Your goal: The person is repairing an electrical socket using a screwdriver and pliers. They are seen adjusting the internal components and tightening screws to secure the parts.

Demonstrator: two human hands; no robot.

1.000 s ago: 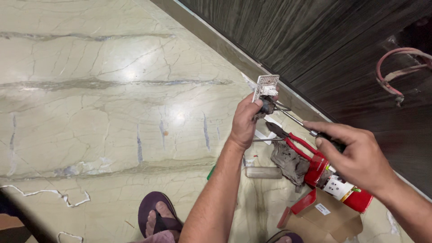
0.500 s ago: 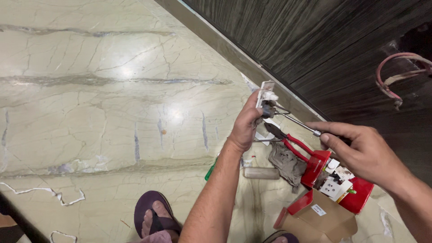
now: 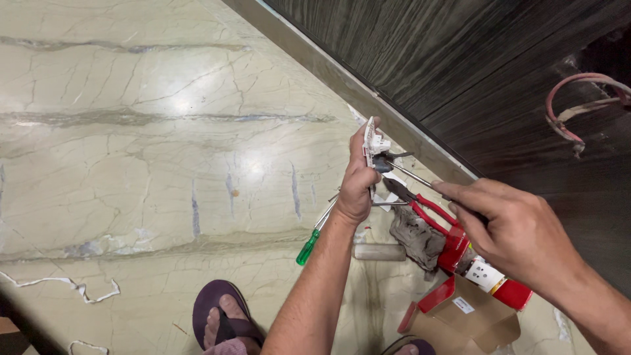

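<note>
My left hand (image 3: 358, 181) grips a white switch plate (image 3: 372, 143) edge-on, its back with terminals turned to the right. My right hand (image 3: 516, 227) holds a thin screwdriver (image 3: 411, 176) whose metal tip points at the back of the plate. Both hands hover over the marble floor, close to the dark wood-grain wall (image 3: 460, 72).
Below the hands lie red-handled pliers (image 3: 430, 210), a grey rag (image 3: 417, 236), a green-handled screwdriver (image 3: 309, 246), a small roll (image 3: 380, 252), a red can (image 3: 490, 276) and a cardboard box (image 3: 463, 322). Wires (image 3: 578, 112) hang from the wall. My sandalled foot (image 3: 223, 319) is at the bottom.
The left hand has turned the switch plate from facing the camera to edge-on. The right hand has brought the screwdriver tip closer to its back.
</note>
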